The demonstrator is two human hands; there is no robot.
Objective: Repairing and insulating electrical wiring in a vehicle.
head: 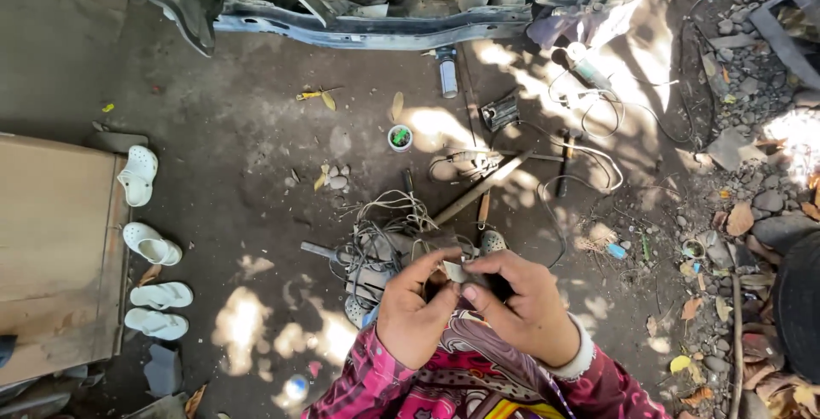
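left hand (414,312); right hand (525,304) | pinch small pale piece (455,271); mostly hidden

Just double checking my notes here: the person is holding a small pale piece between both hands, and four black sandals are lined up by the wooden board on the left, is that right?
Not quite. The head view shows the four sandals beside the wooden board are white, not black. The rest stands: the left hand and the right hand hold a small pale piece between them.
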